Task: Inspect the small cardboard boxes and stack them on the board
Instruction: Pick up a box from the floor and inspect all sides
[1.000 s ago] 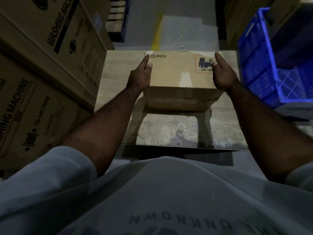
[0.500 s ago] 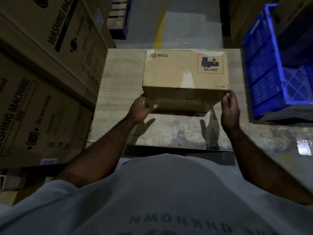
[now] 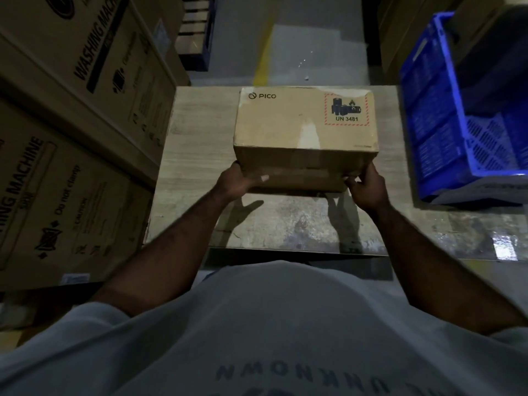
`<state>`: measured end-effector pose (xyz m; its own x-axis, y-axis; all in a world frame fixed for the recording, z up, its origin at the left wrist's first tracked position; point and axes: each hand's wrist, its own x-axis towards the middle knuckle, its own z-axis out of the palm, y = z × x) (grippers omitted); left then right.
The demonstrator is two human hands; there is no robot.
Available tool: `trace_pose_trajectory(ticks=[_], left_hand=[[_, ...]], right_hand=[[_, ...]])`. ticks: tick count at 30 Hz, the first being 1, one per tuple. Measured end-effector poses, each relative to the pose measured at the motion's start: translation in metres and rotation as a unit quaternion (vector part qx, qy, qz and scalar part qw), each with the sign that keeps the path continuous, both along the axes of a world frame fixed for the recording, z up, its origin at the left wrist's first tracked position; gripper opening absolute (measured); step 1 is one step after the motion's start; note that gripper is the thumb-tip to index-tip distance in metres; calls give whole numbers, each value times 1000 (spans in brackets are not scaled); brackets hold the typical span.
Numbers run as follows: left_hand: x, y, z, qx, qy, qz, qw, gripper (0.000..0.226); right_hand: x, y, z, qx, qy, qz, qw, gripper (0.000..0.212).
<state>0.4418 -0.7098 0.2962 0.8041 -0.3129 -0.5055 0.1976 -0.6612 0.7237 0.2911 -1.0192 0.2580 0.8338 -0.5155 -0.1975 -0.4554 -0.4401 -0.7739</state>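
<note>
Both hands, left (image 3: 238,182) and right (image 3: 367,187), clamp the box's (image 3: 303,130) near bottom corners on the board (image 3: 200,155); can't tell what's in the blue crate (image 3: 445,115) beside it

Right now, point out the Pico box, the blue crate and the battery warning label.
Pico box (image 3: 288,124), head view, plain middle of its top face.
Blue crate (image 3: 445,121), head view, its left outer wall.
Battery warning label (image 3: 347,109), head view, centre of the sticker.

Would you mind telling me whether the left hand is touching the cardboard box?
Touching. The head view shows the left hand pressed against the near lower corner of the cardboard box, thumb lying across its front face with no gap.
</note>
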Motion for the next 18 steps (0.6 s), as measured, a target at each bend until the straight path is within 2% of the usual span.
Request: trace_pose_trajectory(ticks=[2, 5, 9, 14, 18], left_hand=[[-3, -4, 9, -10, -20, 16, 1000, 101], [-4, -7, 21, -48, -80, 34, 995, 78], [3, -4, 38, -101, -137, 36, 985, 71], [16, -1, 47, -154, -122, 54, 979, 77], [19, -3, 43, -156, -99, 61, 981, 57]], right_hand=[[0, 1, 3, 8, -7, -5, 1000, 54], [2, 4, 19, 10, -42, -19, 999, 47], [11, 3, 43, -24, -92, -42, 995, 38], [24, 9, 66, 17, -141, -64, 988, 49], [29, 6, 64, 51, -127, -60, 989, 59]])
